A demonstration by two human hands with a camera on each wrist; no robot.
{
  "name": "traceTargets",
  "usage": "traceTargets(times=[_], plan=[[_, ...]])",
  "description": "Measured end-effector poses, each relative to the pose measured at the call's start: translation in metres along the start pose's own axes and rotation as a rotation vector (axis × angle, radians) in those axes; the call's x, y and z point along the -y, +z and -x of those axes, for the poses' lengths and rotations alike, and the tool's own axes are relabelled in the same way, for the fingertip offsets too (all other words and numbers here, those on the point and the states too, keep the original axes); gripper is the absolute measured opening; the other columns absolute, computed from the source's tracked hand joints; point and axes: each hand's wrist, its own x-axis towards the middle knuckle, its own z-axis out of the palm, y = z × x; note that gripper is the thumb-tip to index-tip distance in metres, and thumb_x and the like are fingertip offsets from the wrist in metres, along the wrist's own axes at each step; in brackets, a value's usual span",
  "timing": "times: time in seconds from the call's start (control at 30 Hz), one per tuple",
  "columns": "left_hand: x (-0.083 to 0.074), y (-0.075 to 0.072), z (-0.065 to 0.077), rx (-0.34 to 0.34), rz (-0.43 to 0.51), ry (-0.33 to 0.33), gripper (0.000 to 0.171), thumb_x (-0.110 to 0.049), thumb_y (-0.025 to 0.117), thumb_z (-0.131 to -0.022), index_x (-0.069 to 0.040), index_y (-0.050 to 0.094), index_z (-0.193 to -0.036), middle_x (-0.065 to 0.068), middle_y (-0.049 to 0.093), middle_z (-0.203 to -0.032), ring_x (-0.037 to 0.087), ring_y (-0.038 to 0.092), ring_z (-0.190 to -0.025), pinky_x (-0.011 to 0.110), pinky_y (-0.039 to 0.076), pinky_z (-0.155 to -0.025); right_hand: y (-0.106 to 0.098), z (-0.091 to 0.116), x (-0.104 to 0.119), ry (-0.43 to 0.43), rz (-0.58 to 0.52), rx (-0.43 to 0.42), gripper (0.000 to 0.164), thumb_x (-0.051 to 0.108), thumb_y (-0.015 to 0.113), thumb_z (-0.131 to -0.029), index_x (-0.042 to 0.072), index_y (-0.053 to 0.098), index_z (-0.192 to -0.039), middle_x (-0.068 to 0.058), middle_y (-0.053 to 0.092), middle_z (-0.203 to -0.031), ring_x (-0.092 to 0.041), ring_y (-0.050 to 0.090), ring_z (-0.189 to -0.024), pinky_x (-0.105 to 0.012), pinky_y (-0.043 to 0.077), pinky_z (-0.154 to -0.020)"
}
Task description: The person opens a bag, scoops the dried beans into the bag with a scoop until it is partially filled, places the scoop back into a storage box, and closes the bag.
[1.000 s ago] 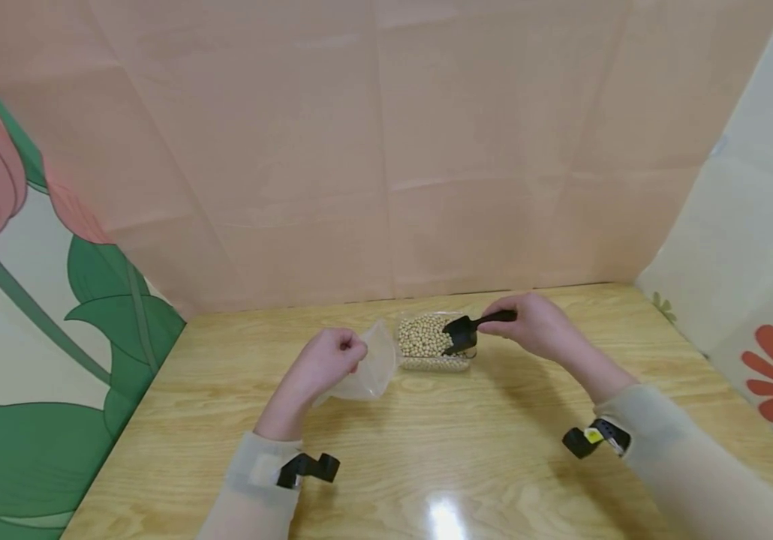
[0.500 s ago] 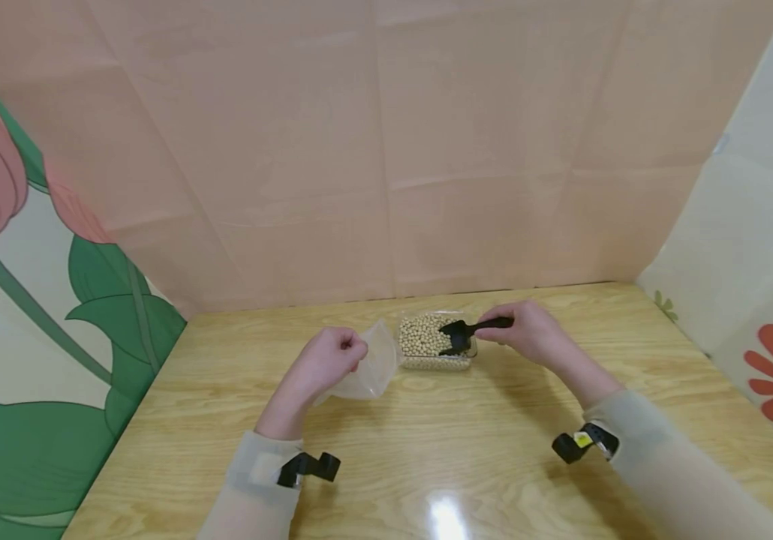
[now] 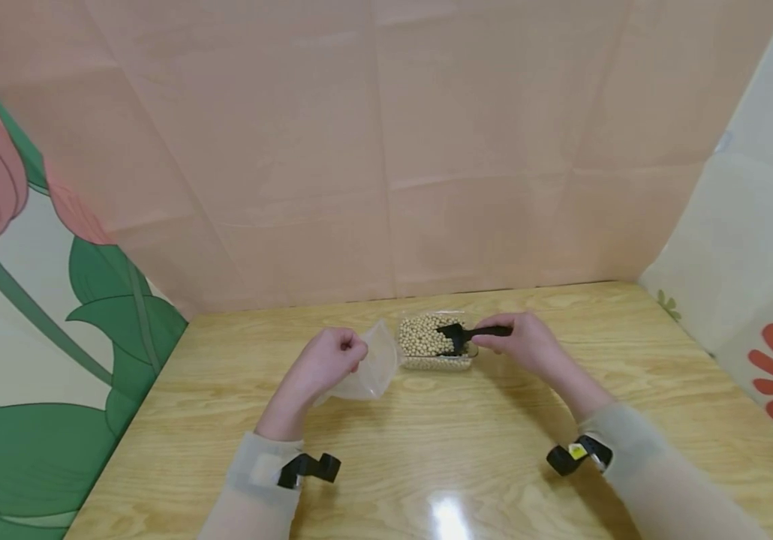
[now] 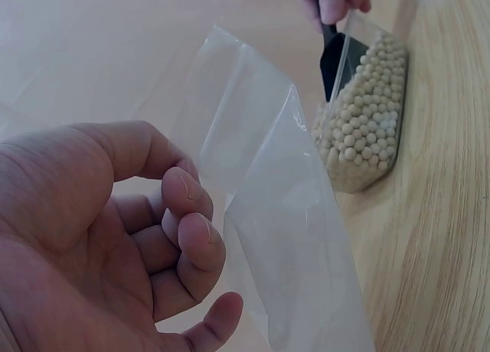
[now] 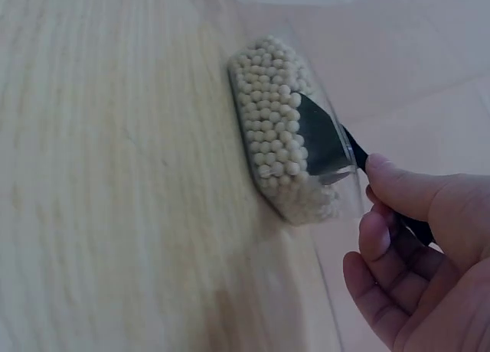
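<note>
My left hand (image 3: 328,363) pinches the edge of a clear plastic bag (image 4: 295,237), which stands with its mouth spread just left of a clear plastic box (image 3: 435,364). Small round cream-coloured beads or beans (image 5: 266,130) fill much of that box. In my right hand (image 3: 523,341) is the handle of a black scoop (image 3: 455,337), held between thumb and fingers. The scoop's blade (image 5: 321,138) is pushed down into the round pieces at the box's right end, its front edge hidden among them.
The wood-patterned table (image 3: 427,450) runs up to a pink-covered back wall (image 3: 386,150). Flower-printed panels stand at left (image 3: 22,337) and right (image 3: 751,262). A black camera mount is strapped to each wrist.
My right hand has come lower and slightly left, and the scoop's blade has sunk deeper and flatter into the round pieces. The left hand and the bag have stayed in place.
</note>
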Motion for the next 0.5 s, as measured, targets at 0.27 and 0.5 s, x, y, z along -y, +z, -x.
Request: traceTargets(times=[0.27, 0.5], plan=[[0.001, 0.003, -0.001, 0.003, -0.004, 0.014, 0.018, -0.01, 0.057, -0.1, -0.007, 0.068, -0.086, 0.005, 0.062, -0.074, 0.017, 0.046, -0.062, 0.033, 0.039, -0.059, 0.009, 0.002, -0.012, 0.017, -0.015, -0.045, 0.039, 0.041, 0.082, -0.101, 0.015, 0.082, -0.128, -0.007, 0.078, -0.108, -0.023, 0.069, -0.091, -0.038, 0.056, -0.075], [0.001, 0.005, -0.002, -0.001, -0.005, 0.008, 0.019, -0.011, 0.057, -0.1, -0.006, 0.068, -0.086, 0.004, 0.062, -0.073, 0.017, 0.046, -0.062, 0.033, 0.04, -0.06, 0.011, 0.006, -0.017, 0.058, -0.093, -0.055, 0.047, 0.044, 0.082, -0.1, 0.012, 0.079, -0.134, -0.011, 0.078, -0.101, -0.027, 0.069, -0.085, -0.035, 0.054, -0.069]])
